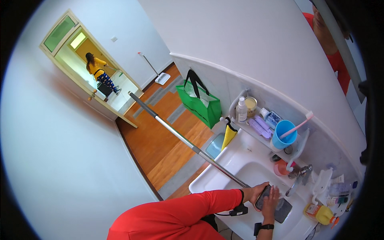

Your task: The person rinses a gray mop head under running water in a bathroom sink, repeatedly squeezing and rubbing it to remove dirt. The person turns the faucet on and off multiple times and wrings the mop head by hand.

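Observation:
A flat mop's dark grey head (pixel 283 211) lies tilted over the white washbasin (pixel 207 180), below the chrome tap (pixel 300 177). My left hand (pixel 257 193) grips its near black edge, thumb on top. Blurred, my right hand (pixel 270 199) rests flat on the dark surface with its fingers extended and slightly apart; its palm is hidden. The mop's metal pole (pixel 177 133) runs from beside my left hand across the basin's edge and out over the floor. Its lower end is hidden by my left hand, so how it joins the head cannot be seen.
A wall shelf (pixel 255 132) holds a blue cup (pixel 284 134) with a toothbrush and several toiletries. A yellow bottle (pixel 321 213) stands at the basin's right. A yellow cloth (pixel 229 136) and green bag (pixel 201 105) hang nearby. A person (pixel 97 70) stands beyond the open door; a dustpan (pixel 162 78) is on the floor.

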Action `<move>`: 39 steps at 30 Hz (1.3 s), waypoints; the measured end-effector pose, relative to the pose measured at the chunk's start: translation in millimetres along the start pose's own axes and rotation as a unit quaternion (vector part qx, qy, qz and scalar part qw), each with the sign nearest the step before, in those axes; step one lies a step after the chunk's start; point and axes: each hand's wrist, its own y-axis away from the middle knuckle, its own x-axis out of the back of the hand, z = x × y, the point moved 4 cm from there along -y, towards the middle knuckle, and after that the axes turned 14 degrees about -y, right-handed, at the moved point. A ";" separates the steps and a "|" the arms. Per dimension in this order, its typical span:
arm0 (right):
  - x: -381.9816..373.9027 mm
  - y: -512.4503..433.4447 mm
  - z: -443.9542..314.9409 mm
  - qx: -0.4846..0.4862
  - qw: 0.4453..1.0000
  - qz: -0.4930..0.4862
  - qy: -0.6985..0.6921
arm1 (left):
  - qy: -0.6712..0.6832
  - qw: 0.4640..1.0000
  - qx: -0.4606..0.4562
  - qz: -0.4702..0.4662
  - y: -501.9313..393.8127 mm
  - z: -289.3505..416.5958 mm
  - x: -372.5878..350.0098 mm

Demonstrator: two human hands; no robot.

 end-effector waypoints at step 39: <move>-19.3 -4.1 -21.5 0.040 0.991 0.130 -0.007 | 0.002 0.992 -0.098 -0.074 13.7 3.6 -14.5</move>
